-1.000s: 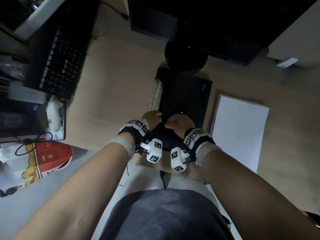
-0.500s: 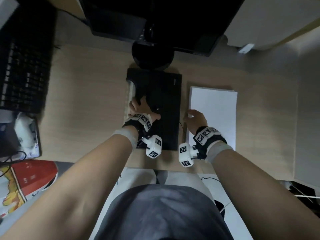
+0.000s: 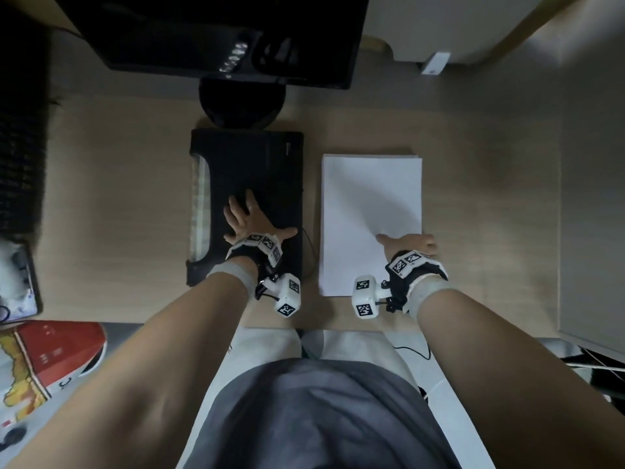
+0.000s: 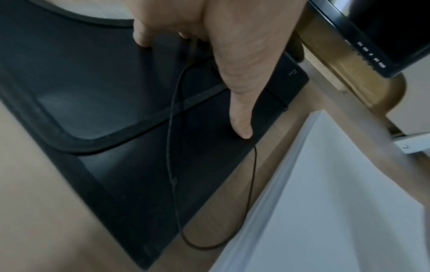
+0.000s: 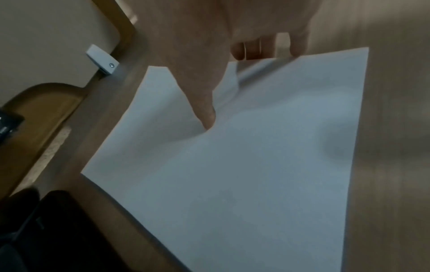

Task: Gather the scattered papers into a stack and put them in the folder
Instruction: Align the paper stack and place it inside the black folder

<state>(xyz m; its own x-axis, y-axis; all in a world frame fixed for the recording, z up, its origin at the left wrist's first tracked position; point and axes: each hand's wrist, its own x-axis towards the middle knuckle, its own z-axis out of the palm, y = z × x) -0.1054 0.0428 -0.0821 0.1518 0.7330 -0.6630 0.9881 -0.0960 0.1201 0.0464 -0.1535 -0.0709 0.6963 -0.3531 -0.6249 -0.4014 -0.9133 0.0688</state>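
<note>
A black folder [image 3: 247,184] lies closed on the wooden desk [image 3: 118,198], in front of the monitor stand. My left hand [image 3: 250,221] lies spread flat on its cover, fingers straight; in the left wrist view the thumb [image 4: 239,117] presses the folder [image 4: 116,92] near its right edge. A thin black elastic cord [image 4: 177,165] loops off the folder. Just right of the folder lies a squared stack of white papers [image 3: 368,204]. My right hand [image 3: 409,243] pinches the stack's right edge, with the thumb [image 5: 204,110] on top of the papers [image 5: 256,156] and the fingers [image 5: 256,49] curled at the edge.
A dark monitor [image 3: 220,35] and its round base [image 3: 241,103] stand behind the folder. A black keyboard [image 3: 20,147] lies at the far left, a red and yellow box [image 3: 50,353] below it. A small white device [image 3: 436,64] sits at the back right.
My right hand left the folder, moved right and took hold of the paper stack's right edge. My left hand slid further onto the folder and spread flat.
</note>
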